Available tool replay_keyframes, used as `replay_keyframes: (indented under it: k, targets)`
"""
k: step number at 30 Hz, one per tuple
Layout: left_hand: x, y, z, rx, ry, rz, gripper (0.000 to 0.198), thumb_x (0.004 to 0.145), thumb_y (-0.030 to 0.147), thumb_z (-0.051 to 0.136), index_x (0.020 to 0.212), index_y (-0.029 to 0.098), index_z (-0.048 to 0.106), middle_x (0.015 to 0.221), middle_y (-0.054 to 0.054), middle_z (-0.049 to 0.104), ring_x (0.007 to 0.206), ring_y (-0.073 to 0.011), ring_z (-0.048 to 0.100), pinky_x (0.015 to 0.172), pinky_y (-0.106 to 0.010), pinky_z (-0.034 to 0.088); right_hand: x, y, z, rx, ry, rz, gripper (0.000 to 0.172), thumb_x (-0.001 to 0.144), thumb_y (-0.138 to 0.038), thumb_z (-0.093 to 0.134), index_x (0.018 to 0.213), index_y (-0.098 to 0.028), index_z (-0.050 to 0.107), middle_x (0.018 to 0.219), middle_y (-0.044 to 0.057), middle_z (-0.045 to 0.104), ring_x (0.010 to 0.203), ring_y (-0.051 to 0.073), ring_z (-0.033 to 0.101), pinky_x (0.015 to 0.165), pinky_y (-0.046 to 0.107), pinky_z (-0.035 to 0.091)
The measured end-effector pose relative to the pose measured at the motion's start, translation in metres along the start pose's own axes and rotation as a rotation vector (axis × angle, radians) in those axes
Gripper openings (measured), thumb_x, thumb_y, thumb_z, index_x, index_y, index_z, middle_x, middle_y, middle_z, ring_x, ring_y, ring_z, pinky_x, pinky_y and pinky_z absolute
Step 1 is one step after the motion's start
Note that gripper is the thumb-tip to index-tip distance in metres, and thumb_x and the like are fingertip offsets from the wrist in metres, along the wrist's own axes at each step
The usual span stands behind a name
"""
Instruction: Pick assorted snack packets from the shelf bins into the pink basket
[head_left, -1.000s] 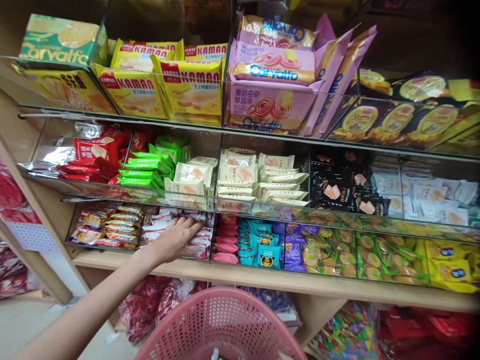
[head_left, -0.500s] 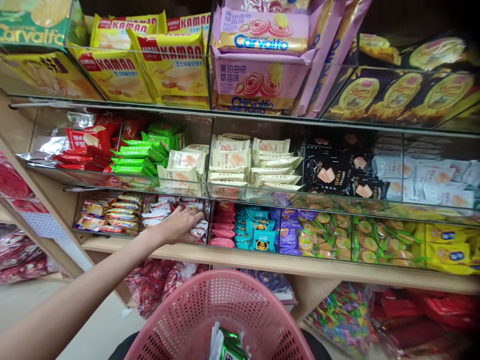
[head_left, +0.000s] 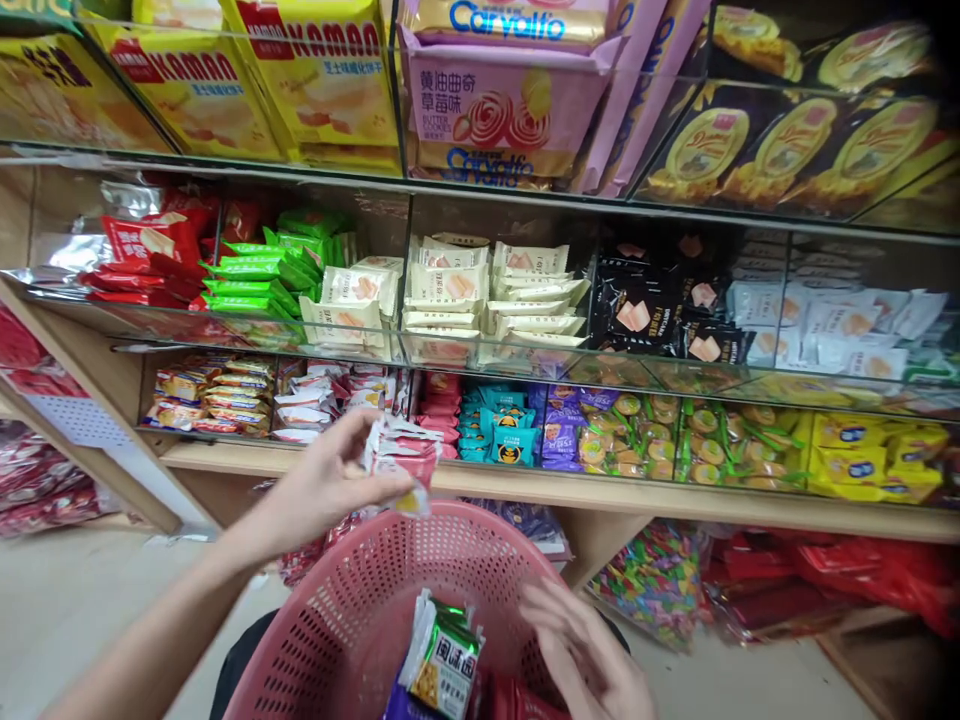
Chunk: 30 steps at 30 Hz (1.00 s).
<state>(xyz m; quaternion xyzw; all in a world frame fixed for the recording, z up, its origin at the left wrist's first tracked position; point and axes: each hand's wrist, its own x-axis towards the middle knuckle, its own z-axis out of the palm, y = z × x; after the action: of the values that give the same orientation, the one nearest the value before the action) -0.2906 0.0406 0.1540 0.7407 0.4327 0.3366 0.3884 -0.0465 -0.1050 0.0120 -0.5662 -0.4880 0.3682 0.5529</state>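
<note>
My left hand is closed around a small bunch of white and red snack packets, lifted in front of the lowest shelf and over the far left rim of a pink perforated basket. My right hand, slightly blurred, is over the basket's right side with its fingers stretched out and nothing seen in it. In the basket lie a green and white snack packet, a purple packet and a red packet.
On the lowest shelf, similar white and red packets lie left of pink packets and teal packets. Cream packets fill the shelf above, behind a clear front edge. Bagged colourful sweets sit below the shelves.
My left hand has come out of the lowest shelf toward the basket, now holding several packets. My right hand has come into view over the basket. The view has tilted down slightly.
</note>
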Motion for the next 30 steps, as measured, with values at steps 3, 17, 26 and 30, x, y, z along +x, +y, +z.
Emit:
replay_keyframes:
  k: [3,17,26,30]
  targets:
    - [-0.008,-0.013,0.063,-0.636,-0.118,-0.255,0.051,0.073,0.045,0.069,0.112,0.016,0.054,0.102,-0.008,0.066,0.09,-0.021,0.062,0.08,-0.032,0.048,0.026,-0.026,0.022,0.323,-0.114,0.127,0.047,0.084,-0.046,0.054,0.127,-0.028,0.047,0.131,0.008,0.055,0.115,0.022,0.056,0.096,0.038,0.048]
    - [-0.006,-0.019,0.155,-0.929,-0.38,-0.496,0.042,0.067,0.038,0.076,0.097,0.01,0.066,0.094,-0.012,0.07,0.083,-0.0205,0.064,0.079,-0.034,0.047,0.046,-0.028,-0.005,0.409,-0.191,0.345,0.05,0.077,-0.041,0.065,0.122,-0.028,0.048,0.127,0.004,0.055,0.099,0.018,0.062,0.083,0.036,0.052]
    - [0.005,-0.035,0.144,-0.632,-0.507,-0.548,0.041,0.068,0.043,0.073,0.097,0.016,0.064,0.092,-0.004,0.067,0.083,-0.0166,0.06,0.075,-0.029,0.042,0.047,-0.016,-0.026,0.359,-0.307,0.453,0.049,0.073,-0.036,0.07,0.118,-0.024,0.054,0.112,0.004,0.064,0.092,0.016,0.063,0.077,0.031,0.053]
    - [0.015,-0.039,0.14,-0.622,-0.639,-0.42,0.037,0.064,0.036,0.077,0.094,0.019,0.063,0.083,0.001,0.064,0.079,-0.0148,0.059,0.07,-0.026,0.042,0.048,-0.011,-0.027,0.276,-0.364,0.505,0.053,0.068,-0.035,0.074,0.116,-0.024,0.056,0.112,0.004,0.065,0.093,0.017,0.063,0.076,0.031,0.054]
